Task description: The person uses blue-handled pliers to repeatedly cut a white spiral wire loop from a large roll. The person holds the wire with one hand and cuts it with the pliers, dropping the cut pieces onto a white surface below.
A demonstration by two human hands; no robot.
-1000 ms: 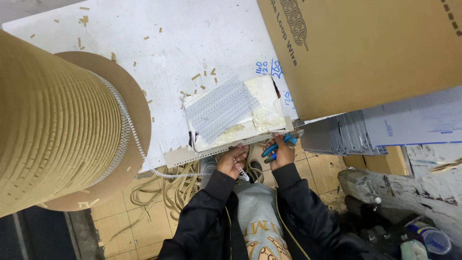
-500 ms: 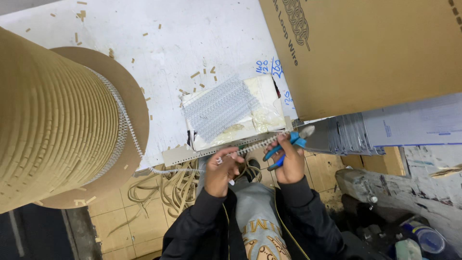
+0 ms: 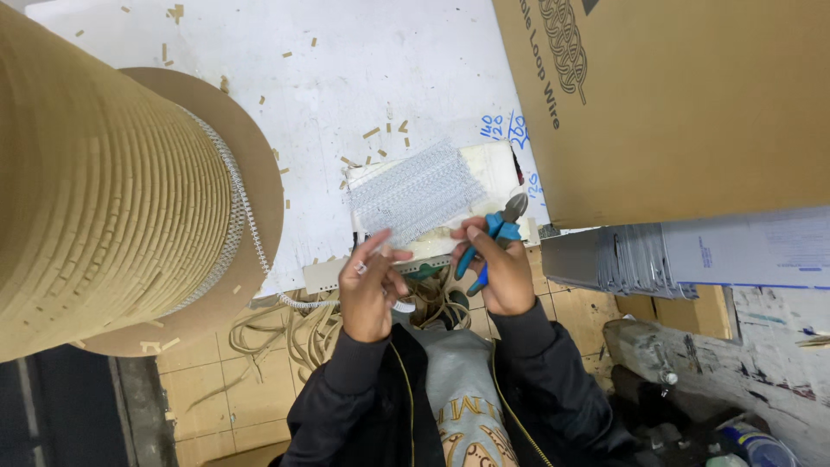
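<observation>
My right hand grips blue-handled cutting pliers, jaws pointing up toward the cardboard box. My left hand pinches the end of a white double-loop binding wire strip that runs from the big spool on the left. Just above both hands, a pile of cut white wire pieces lies on a pale foam pad at the edge of the white table.
A large brown cardboard box stands at the upper right. Below it, stacked grey-white sheets jut out. Paper backing strips are tangled on the tiled floor. Small tan scraps litter the table.
Both hands have risen toward the table edge. The pliers now point up near the box, and my left hand has closed on the wire end.
</observation>
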